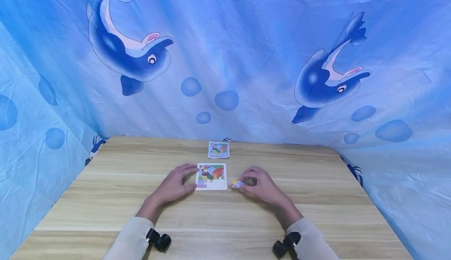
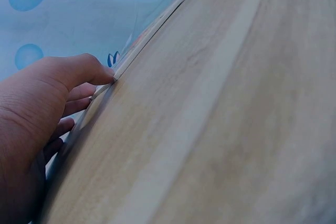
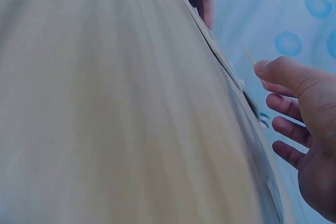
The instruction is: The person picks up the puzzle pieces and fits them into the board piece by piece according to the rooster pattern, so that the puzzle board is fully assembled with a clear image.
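Observation:
A white-framed jigsaw puzzle board [image 1: 211, 188] with a colourful rooster picture lies on the table, its lower right part showing bare white. At its left edge my left hand [image 1: 175, 183] holds it, thumb at the lower corner and fingers at the upper one. The left wrist view has the thumb [image 2: 97, 71] right at the board's edge [image 2: 149, 35]. To the right of the board, my right hand [image 1: 260, 185] pinches a small yellow and purple puzzle piece [image 1: 235, 183] between thumb and fingers. Seen edge-on in the right wrist view, the piece [image 3: 249, 55] appears raised above the table.
Behind the board lies a rooster picture card [image 1: 219, 150] with matching artwork. The wood-grain table [image 1: 218, 224] reaches back to a blue curtain [image 1: 260, 56] printed with dolphins and bubbles. A black device [image 1: 158, 239] is strapped at each wrist, over light sleeves.

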Tool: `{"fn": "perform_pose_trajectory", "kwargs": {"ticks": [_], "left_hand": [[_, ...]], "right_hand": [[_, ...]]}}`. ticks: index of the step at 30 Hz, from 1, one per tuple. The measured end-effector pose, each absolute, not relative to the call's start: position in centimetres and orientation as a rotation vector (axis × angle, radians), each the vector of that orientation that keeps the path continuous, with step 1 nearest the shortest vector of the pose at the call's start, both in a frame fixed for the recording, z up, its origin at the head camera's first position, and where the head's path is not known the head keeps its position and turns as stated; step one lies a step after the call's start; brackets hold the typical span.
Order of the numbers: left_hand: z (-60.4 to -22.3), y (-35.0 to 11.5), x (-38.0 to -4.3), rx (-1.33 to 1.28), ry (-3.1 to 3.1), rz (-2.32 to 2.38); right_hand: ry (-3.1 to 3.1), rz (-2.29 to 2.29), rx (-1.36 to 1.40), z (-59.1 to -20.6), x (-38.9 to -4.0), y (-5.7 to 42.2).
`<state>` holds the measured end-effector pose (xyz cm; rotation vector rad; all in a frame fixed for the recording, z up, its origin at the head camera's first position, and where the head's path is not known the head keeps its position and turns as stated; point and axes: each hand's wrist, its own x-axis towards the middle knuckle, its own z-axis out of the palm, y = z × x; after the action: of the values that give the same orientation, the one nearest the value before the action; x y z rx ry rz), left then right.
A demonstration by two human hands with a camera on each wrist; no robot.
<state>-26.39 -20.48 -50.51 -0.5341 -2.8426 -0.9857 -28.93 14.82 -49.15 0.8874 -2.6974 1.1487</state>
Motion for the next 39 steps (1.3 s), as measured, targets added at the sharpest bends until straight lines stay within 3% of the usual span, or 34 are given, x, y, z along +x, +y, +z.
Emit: {"fn": "perform_pose_trajectory", "kwargs": {"ticks": [22, 39], "left_hand": [[-50.6, -20.6, -26.5, -0.534, -2.843, -0.98], [-50.7, -20.4, -26.4, -0.531, -2.836, -0.978]], "right_hand": [[-2.73, 1.177, 1.02, -49.6, -30.1, 7.4], [-2.77, 1.059, 0.983, -49.7, -29.8, 6.4]]}}
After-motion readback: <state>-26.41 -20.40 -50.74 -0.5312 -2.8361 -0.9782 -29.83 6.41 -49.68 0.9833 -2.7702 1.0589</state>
